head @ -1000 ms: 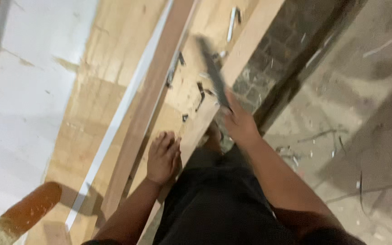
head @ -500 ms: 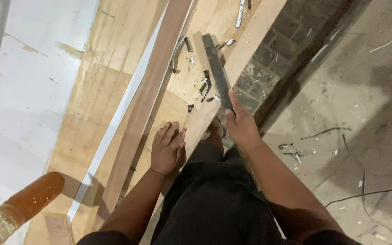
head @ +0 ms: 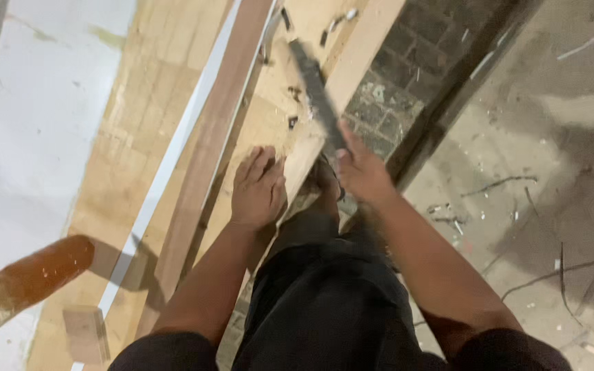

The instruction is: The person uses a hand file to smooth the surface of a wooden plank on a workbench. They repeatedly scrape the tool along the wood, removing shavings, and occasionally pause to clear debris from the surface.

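Pushed farther along the board [head: 269,130], the right hand [head: 360,172] grips a dark blade [head: 316,96]; left hand [head: 258,189] flat, open.

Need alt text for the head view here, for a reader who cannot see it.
Seen from above, a person's right hand grips a long dark blade over the edge of a pale wooden board, while the left hand lies flat on the board. A brown wooden strip lies alongside; litter dots the concrete floor.
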